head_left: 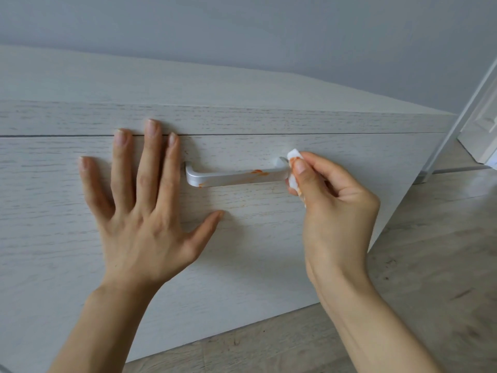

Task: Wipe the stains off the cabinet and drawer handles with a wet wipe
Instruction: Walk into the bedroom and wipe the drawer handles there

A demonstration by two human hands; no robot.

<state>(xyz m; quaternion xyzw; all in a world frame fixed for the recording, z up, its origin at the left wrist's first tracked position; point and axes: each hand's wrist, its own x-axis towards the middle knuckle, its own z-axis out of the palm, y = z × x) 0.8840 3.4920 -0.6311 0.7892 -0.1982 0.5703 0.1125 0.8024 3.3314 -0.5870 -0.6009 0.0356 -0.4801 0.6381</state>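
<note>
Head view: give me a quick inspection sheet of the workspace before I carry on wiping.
Surface: pale wood-grain drawer front, shut, a thin seam above it; no marks seen apart from a small speck near the handle's left post.
Job's things: silver handle with orange stains near the middle of the bar and at its lower left corner; white wet wipe, already orange-tinged, at the handle's right end.
Clutter: nothing seen.
Hands: left hand flat, fingers spread, pressing on the drawer front left of the handle; right hand pinches the wipe against the handle's right end.
Cables: nothing seen.
Surroundings: grey wall behind, wood-look floor at right, white door frame at far right.
</note>
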